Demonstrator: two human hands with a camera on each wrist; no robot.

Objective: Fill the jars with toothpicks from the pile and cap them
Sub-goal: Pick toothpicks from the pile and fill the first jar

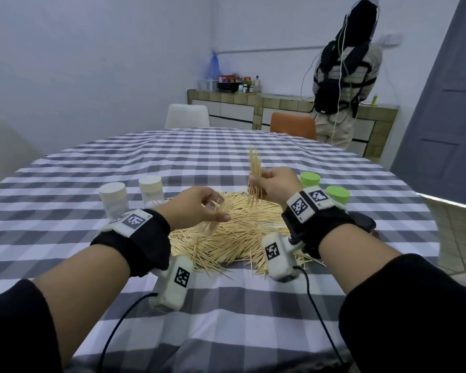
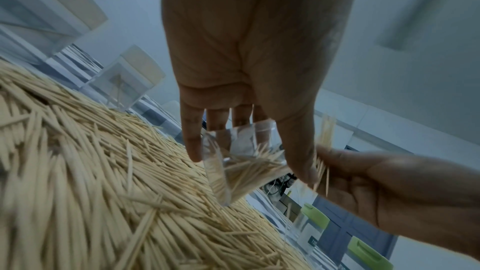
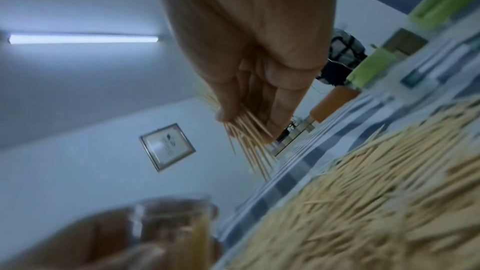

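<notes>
Nearest the head camera, two forearms in black sleeves reach over the checked table, each wrist strapped with a black band and a white camera block. The left hand curls its fingers and thumb round a clear open jar, tilted above the toothpick pile; the jar's glass is hard to trace from the head view, but the left wrist view shows toothpicks already lying in it. The right hand pinches a bundle of toothpicks upright, just beside the jar. Two white-capped jars stand left of the pile. Two green-capped jars stand right of it, partly hidden behind the right wrist. The right wrist view is blurred.
</notes>
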